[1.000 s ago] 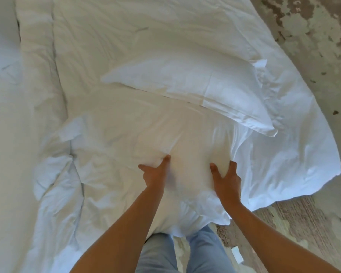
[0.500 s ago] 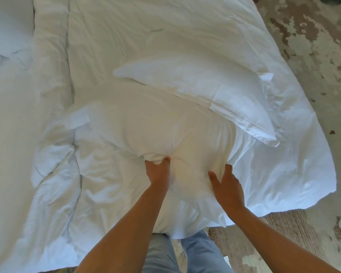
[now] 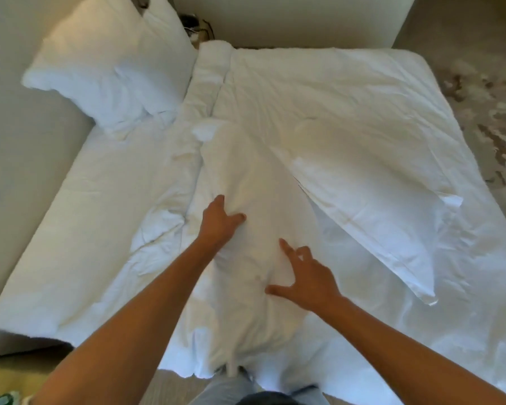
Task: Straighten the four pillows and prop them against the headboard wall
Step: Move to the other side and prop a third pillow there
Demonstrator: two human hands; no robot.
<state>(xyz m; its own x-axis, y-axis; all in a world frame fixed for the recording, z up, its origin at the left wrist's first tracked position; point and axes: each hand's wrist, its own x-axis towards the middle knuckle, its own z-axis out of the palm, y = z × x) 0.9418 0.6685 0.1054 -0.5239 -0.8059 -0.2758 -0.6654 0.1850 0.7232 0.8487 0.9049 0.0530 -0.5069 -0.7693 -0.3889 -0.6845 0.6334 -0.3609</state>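
Observation:
A white pillow lies lengthwise on the rumpled duvet in front of me. My left hand grips its left side, fingers dug into the fabric. My right hand hovers at the pillow's near right part with fingers spread, holding nothing. A second pillow lies flat and slanted just to the right, its edge overlapping the first. Two more pillows lean together against the headboard wall at the far left.
The white duvet covers the whole bed, bunched in a fold near the middle. Patterned carpet lies beyond the bed's right edge. Cables sit in the gap at the far wall. My legs stand at the bed's near edge.
My right hand has let go of the pillow and spread its fingers. My left hand has shifted up the pillow's left side. The view has lifted, revealing the wall and two more pillows.

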